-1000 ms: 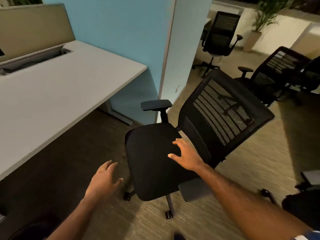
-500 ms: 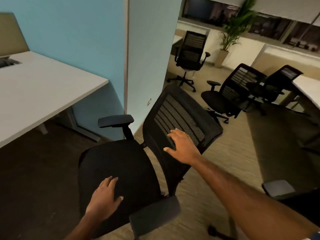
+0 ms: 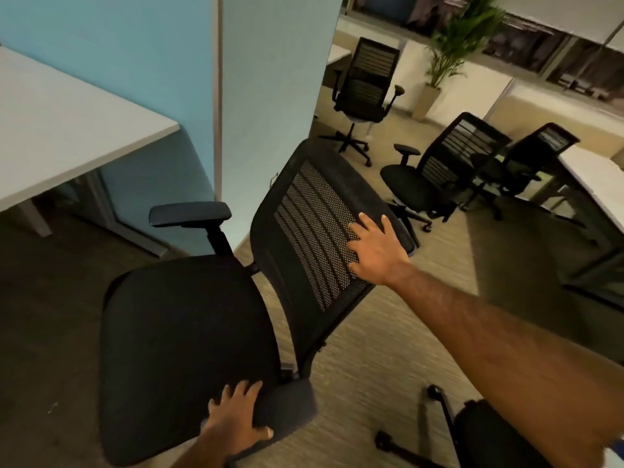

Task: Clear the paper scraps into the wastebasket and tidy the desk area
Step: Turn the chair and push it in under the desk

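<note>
Chair facing: the black office chair (image 3: 209, 336) has its seat toward the lower left and its mesh backrest (image 3: 324, 228) leaning up and to the right; its long axis runs from lower left to upper right.
Chair place: it stands on the floor in the middle of the view, just right of the table (image 3: 67, 130) and in front of the blue partition (image 3: 135, 62).
Left hand: the left hand (image 3: 236, 420) is on the near armrest (image 3: 287, 407), fingers curled over its top and thumb under its front edge, gripping it.
Right hand: the right hand (image 3: 374, 251) lies flat on the upper part of the backrest with its fingers spread and loose, closed on nothing.
Far armrest: the other armrest (image 3: 190, 214) stands level on its post beside the partition.
Surface: the table top is pale grey; the floor (image 3: 371, 349) is striped beige carpet, darker under the table.
Room: three more black chairs (image 3: 435, 170) stand well apart behind, near a potted plant (image 3: 449, 55) and a second white table (image 3: 594, 177) at the right.
Chair look: dark fabric seat, perforated mesh back with horizontal slats showing through, grey padded armrests.
</note>
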Available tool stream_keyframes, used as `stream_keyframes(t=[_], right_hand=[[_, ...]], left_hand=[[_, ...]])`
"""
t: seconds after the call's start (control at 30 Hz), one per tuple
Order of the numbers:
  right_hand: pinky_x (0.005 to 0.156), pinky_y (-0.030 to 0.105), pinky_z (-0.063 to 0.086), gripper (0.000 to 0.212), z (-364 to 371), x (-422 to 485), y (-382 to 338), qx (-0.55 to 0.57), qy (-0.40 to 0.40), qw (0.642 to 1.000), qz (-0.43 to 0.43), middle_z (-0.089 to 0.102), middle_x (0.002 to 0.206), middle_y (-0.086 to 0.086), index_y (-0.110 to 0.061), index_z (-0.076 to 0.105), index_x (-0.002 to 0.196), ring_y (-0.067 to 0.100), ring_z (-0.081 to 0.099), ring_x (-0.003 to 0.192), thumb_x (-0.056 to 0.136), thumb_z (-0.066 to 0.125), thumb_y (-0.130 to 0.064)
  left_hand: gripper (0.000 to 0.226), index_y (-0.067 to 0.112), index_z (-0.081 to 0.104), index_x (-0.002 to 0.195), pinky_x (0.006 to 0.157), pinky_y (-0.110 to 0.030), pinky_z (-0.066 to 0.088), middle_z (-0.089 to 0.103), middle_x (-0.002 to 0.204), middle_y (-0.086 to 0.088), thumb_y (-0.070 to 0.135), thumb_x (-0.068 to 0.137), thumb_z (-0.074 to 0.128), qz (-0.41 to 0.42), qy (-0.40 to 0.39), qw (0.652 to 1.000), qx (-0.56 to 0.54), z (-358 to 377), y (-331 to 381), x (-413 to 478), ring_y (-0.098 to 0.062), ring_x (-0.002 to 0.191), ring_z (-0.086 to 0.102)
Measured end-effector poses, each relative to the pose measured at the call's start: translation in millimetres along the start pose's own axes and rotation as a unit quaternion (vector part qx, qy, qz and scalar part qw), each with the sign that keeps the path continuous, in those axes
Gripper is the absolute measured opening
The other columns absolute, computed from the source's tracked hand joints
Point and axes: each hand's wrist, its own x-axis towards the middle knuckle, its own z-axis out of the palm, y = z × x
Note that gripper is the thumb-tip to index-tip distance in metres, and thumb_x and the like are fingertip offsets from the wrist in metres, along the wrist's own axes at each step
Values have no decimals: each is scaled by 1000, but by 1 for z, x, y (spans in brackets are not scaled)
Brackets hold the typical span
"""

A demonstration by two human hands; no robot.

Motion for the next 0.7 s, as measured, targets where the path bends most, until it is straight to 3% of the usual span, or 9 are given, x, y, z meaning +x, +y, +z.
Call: stream_keyframes(t=[0.1,0.23,0.4,0.7], right_hand=[[120,57,5,60,4,-2,5,-1,45,999,15,18,161,9,-26,47,138,29,5,151,83,61,-44],[114,66,13,67,3,-3,10,41,47,993,97,12,161,11,-30,47,136,41,6,149,76,69,-50],[103,72,29,77,1,0,9,70,8,987,146,7,162,6,-36,38,137,49,9,145,71,72,-57],[103,69,32,77,-6,-19,-11,86,33,979,183,20,159,4,-36,50,132,44,19,143,64,78,-57]], left_hand=[[114,39,-1,153,113,-61,21,19,159,4,72,64,63,-22,-17,999,34,12,7,3,-34,145,21],[116,35,5,153,104,-56,35,34,148,-1,70,63,68,-22,4,998,61,12,8,0,-32,132,40],[110,28,14,152,101,-54,41,38,145,-5,65,66,71,-15,28,997,77,11,4,-12,-31,130,44],[100,28,19,150,107,-51,36,38,145,-6,53,72,75,-31,31,995,86,13,-20,-23,-29,135,40]])
